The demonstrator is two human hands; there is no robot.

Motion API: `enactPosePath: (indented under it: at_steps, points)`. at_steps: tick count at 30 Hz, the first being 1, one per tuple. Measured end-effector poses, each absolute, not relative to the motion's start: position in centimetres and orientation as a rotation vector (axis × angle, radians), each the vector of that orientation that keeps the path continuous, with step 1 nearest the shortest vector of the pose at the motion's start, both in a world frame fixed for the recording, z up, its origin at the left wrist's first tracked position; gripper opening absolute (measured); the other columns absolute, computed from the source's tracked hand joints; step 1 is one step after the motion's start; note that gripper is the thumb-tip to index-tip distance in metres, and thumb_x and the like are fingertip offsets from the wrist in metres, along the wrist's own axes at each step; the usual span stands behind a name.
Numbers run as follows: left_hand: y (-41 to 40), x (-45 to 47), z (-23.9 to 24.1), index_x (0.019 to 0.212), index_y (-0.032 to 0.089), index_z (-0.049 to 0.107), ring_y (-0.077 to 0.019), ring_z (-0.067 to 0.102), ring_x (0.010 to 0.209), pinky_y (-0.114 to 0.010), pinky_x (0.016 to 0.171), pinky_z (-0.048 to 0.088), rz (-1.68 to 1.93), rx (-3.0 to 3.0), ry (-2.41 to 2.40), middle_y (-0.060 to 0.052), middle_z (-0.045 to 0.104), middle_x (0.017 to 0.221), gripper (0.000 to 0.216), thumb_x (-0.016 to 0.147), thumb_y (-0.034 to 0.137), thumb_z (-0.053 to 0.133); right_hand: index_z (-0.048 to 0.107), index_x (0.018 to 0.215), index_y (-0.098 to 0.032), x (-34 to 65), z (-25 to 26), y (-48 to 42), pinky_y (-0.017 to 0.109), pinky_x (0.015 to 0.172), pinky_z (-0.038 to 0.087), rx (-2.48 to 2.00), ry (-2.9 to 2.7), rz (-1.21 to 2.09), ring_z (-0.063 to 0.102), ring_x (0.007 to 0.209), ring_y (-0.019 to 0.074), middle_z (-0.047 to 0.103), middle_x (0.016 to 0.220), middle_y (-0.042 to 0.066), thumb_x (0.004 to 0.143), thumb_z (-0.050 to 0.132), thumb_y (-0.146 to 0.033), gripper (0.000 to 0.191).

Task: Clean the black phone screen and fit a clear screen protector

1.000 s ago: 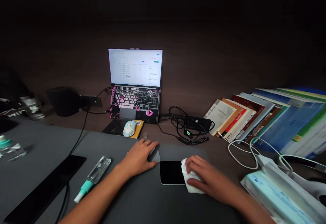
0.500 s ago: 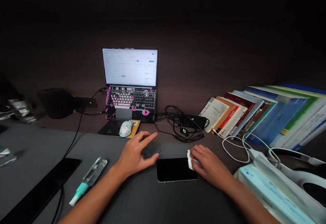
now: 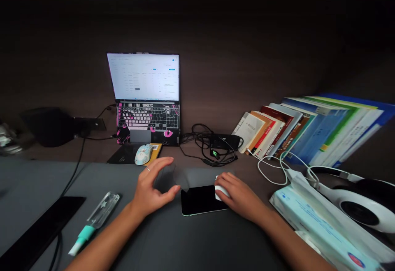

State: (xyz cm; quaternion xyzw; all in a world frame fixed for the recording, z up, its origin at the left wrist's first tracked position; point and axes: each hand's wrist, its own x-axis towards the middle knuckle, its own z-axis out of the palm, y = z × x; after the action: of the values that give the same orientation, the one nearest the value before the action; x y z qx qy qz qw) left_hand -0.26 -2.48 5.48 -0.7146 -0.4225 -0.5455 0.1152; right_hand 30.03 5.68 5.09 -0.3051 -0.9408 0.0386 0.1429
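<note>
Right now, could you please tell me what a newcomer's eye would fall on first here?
Probably the bright laptop screen, standing at the back, left of centre. Next, perhaps, the black phone in the middle foreground, with the right fingers holding a white tissue at its right end.

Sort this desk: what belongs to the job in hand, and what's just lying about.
Job in hand:
Phone, lying flat
White tissue, under the right hand at the phone's right end
Possibly the faint see-through piece by the left hand
Perhaps spray bottle and tissue pack, in neither hand

Just lying about:
Laptop
Mouse
Books
Headphones
Power adapter
</note>
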Motion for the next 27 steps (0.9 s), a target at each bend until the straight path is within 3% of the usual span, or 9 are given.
enactPosePath:
  at_steps: [4,7,10,13,16,22,27]
  points:
    - [-2.5,-0.1,5.4,0.124,0.023,0.057,-0.0272,0.070,0.106,-0.044,0.093,0.058,-1.632,-2.108,-1.255,-0.010,0.072,0.117,0.046,0.082,0.035,0.070,0.062,0.095,-0.020,30.6,5.3,6.2,0.041,0.089,0.048,-0.921,-2.704,0.069,0.061,0.094,0.0246,0.067,0.101,0.009,0.092,0.045,-0.009,0.020]
    - [-2.6,-0.1,5.3,0.123,0.023,0.057,-0.0273,0.070,0.106,-0.045,0.094,0.057,-1.656,-2.108,-1.293,-0.010,0.072,0.117,0.045,0.082,0.035,0.070,0.062,0.095,-0.020,30.7,5.6,6.1,0.042,0.089,0.047,-0.973,-2.710,0.075,0.061,0.095,0.0248,0.067,0.100,0.008,0.088,0.047,-0.008,0.020]
    - [-2.6,-0.2,5.1,0.124,0.023,0.057,-0.0282,0.069,0.108,-0.046,0.095,0.055,-1.680,-2.107,-1.353,-0.010,0.071,0.119,0.045,0.083,0.037,0.069,0.066,0.107,-0.019,30.5,6.0,5.5,0.046,0.096,0.046,-1.011,-2.705,0.151,0.061,0.104,0.0269,0.067,0.107,0.009,0.093,0.054,-0.023,0.018]
    - [-2.5,-0.3,4.8,0.126,0.023,0.056,-0.0277,0.068,0.108,-0.043,0.092,0.055,-1.717,-2.117,-1.379,-0.010,0.070,0.122,0.046,0.084,0.037,0.069,0.064,0.125,-0.019,30.4,6.4,5.1,0.047,0.098,0.047,-1.010,-2.751,0.259,0.059,0.110,0.0295,0.063,0.117,0.011,0.087,0.071,-0.048,0.048]
    - [-2.4,-0.4,4.7,0.126,0.024,0.056,-0.0266,0.068,0.106,-0.040,0.088,0.054,-1.771,-2.120,-1.383,-0.010,0.070,0.121,0.045,0.085,0.037,0.069,0.063,0.129,-0.018,30.4,6.7,5.0,0.045,0.097,0.049,-1.012,-2.804,0.318,0.058,0.112,0.0304,0.060,0.121,0.011,0.075,0.083,-0.052,0.067]
    - [-2.3,-0.4,4.7,0.125,0.024,0.060,-0.0267,0.069,0.106,-0.040,0.090,0.054,-1.804,-2.206,-1.410,-0.009,0.072,0.123,0.044,0.083,0.035,0.071,0.066,0.118,-0.016,30.1,6.4,4.7,0.041,0.091,0.051,-0.956,-2.809,0.323,0.059,0.105,0.0277,0.061,0.114,0.010,0.075,0.084,-0.052,0.059]
    - [-2.1,0.2,4.6,0.123,0.022,0.061,-0.0275,0.069,0.106,-0.042,0.089,0.055,-1.743,-2.432,-1.439,-0.011,0.072,0.123,0.046,0.081,0.035,0.073,0.062,0.130,-0.017,30.1,6.3,4.7,0.050,0.100,0.045,-0.885,-2.755,0.255,0.057,0.112,0.0334,0.063,0.122,0.015,0.072,0.075,-0.074,0.082]
